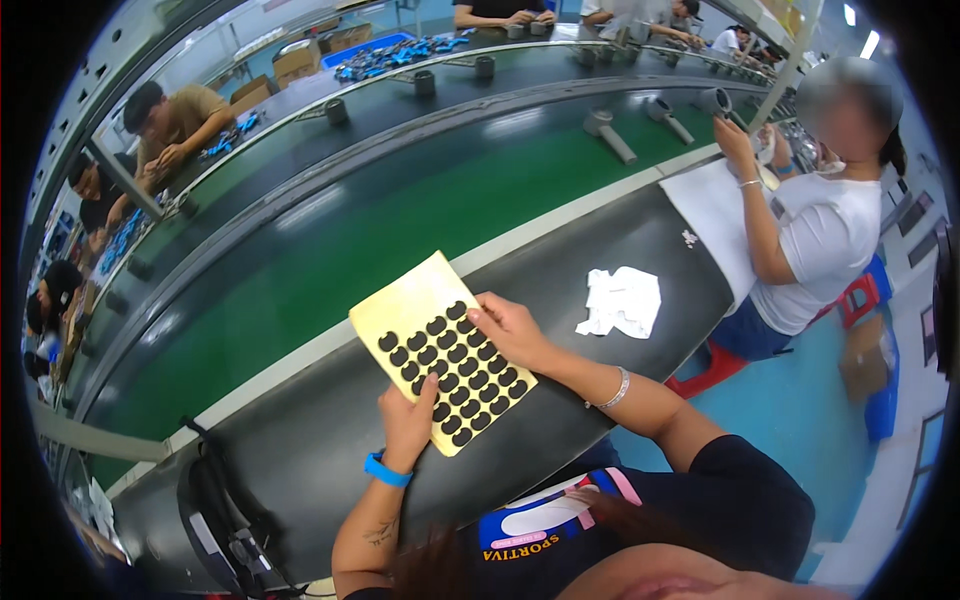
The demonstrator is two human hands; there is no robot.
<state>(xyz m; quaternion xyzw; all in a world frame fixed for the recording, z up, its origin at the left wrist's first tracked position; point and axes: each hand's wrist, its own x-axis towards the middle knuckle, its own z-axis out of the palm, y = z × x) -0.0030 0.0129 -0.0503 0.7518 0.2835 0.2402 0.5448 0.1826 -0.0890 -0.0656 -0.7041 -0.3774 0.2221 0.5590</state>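
Yellow sheet (405, 298) is held up, tilted, over the dark counter (320, 430), its far end reaching across the pale edge beside the green conveyor belt (250, 270). Crumpled white paper (622, 302) lies on the counter to the right. The left hand (406, 418) is closed on the near left edge, thumb flat on the face; the right hand (512, 330) pinches the right edge near the top row. Rounded black pads (470, 408) cover the sheet's nearer part in slanting rows.
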